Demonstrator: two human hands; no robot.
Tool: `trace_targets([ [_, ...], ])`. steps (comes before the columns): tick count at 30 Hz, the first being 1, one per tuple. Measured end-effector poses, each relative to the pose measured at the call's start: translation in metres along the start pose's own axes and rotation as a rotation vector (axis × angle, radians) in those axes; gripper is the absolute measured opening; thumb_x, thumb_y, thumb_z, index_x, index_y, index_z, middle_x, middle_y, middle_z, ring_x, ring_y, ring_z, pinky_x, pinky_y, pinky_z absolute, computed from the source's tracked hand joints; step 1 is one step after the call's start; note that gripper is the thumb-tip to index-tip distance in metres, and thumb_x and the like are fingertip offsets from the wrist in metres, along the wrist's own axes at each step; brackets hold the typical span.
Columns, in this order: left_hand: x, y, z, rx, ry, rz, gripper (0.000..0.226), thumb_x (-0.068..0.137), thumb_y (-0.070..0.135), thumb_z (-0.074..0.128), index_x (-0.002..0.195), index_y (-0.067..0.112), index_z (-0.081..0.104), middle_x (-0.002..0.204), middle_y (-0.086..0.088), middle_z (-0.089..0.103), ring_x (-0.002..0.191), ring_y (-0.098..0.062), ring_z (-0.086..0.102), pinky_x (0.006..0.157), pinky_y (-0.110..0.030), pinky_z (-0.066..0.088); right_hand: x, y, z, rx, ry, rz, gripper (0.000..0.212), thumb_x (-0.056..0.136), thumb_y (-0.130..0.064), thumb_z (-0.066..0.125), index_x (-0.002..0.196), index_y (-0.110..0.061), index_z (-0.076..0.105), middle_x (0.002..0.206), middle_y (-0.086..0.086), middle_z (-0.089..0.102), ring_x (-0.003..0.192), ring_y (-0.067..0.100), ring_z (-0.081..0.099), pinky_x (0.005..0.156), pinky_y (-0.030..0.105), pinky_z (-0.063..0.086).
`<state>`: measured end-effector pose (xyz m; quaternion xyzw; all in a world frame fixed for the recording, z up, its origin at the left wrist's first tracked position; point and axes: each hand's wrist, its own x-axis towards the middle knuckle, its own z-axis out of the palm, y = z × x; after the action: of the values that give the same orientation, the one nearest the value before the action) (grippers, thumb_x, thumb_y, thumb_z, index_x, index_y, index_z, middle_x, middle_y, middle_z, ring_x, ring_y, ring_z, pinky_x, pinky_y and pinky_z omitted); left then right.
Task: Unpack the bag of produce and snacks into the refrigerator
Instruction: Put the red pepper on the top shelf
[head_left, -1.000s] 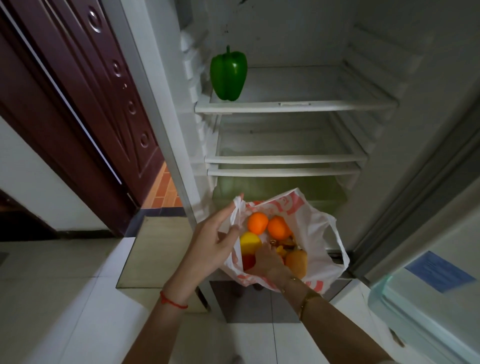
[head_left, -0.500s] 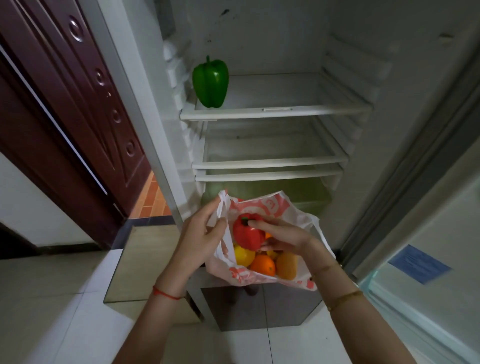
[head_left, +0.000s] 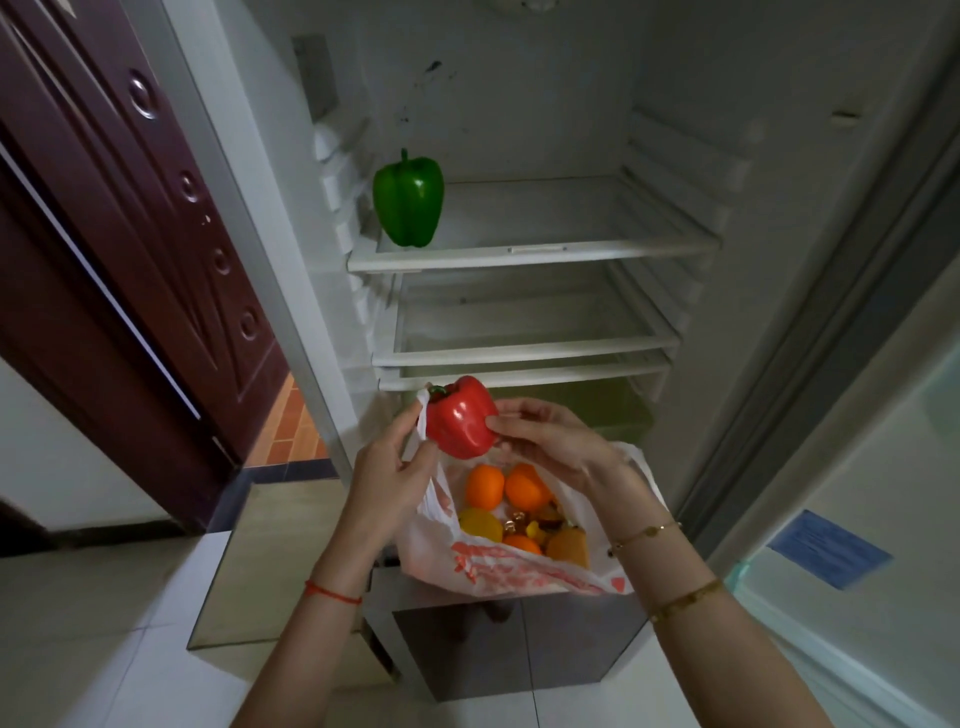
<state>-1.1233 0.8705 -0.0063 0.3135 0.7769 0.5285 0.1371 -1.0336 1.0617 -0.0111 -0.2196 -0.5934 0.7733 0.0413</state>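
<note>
— Right hand (head_left: 545, 441) first: our fingers curl round the red pepper (head_left: 461, 418), pinching its right side, and it sits clear above the bag (head_left: 519, 566).

— And the left hand (head_left: 395, 467)?

— Thumb and fingers pinch the bag's handle, just left of the red pepper, so the mouth hangs open below it. Both hands are busy gripping, then.

— What lies under the red pepper?

— Inside the bag we count two oranges (head_left: 506, 486), something yellow, another orange lower down, a brown piece and some small wrapped bits we cannot name.

— Where should the red pepper go?

— We judge the top shelf (head_left: 535, 254), well above the red pepper. The green pepper (head_left: 409, 202) stands upright at its left end, up and slightly left of ours, and the shelf to its right looks free.

— How do we do it well?

— Lift straight up past the lower shelves (head_left: 524, 353), which sit just above the red pepper, so the stem doesn't catch their front edges. Set it down on its base beside the green one, stem up, apart enough not to knock it over. Let go only once it sits steady; glossy skin may roll.

— And the bag meanwhile?

— Hold its handle level with the left, or the oranges could spill.
</note>
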Motion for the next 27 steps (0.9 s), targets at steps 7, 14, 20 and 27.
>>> trace_targets([
  [7,0.009,-0.005,-0.004,0.019,-0.041,0.035,0.052,0.1,0.017,0.052,0.149,0.031,0.041,0.132,0.013,0.06,0.102,0.018,0.058,0.085,-0.017,0.054,0.005,-0.002,0.007,-0.098,-0.038,-0.015,0.057,0.075,-0.03,0.082,0.128,-0.023,0.06,0.127,0.008,0.064,0.112,0.023,0.066,0.097,0.039,0.054],
  [14,0.014,-0.004,-0.003,0.005,-0.049,0.044,0.051,0.099,0.02,0.053,0.147,0.034,0.042,0.134,0.014,0.058,0.12,0.002,0.055,0.101,-0.032,0.051,0.002,-0.014,0.016,-0.245,0.009,-0.015,0.076,0.062,-0.05,0.086,0.128,-0.026,0.057,0.125,0.005,0.064,0.111,0.022,0.066,0.096,0.041,0.055],
  [20,0.018,-0.006,-0.006,0.03,-0.044,0.044,0.058,0.098,0.007,0.05,0.142,0.044,0.041,0.093,0.046,0.061,0.074,-0.002,0.058,0.065,-0.016,0.05,-0.005,-0.068,0.016,-0.398,0.283,-0.277,0.061,0.079,-0.049,0.07,0.128,-0.016,0.056,0.119,0.006,0.064,0.104,0.018,0.064,0.096,0.033,0.05],
  [27,0.023,-0.013,-0.005,-0.01,-0.051,0.008,0.061,0.097,0.01,0.051,0.147,0.043,0.039,0.09,0.017,0.068,0.072,-0.028,0.059,0.071,-0.057,0.055,0.042,-0.15,0.021,-0.49,0.664,-0.716,0.063,0.074,-0.051,0.077,0.122,-0.013,0.059,0.112,0.0,0.068,0.099,0.011,0.066,0.09,0.026,0.053],
])
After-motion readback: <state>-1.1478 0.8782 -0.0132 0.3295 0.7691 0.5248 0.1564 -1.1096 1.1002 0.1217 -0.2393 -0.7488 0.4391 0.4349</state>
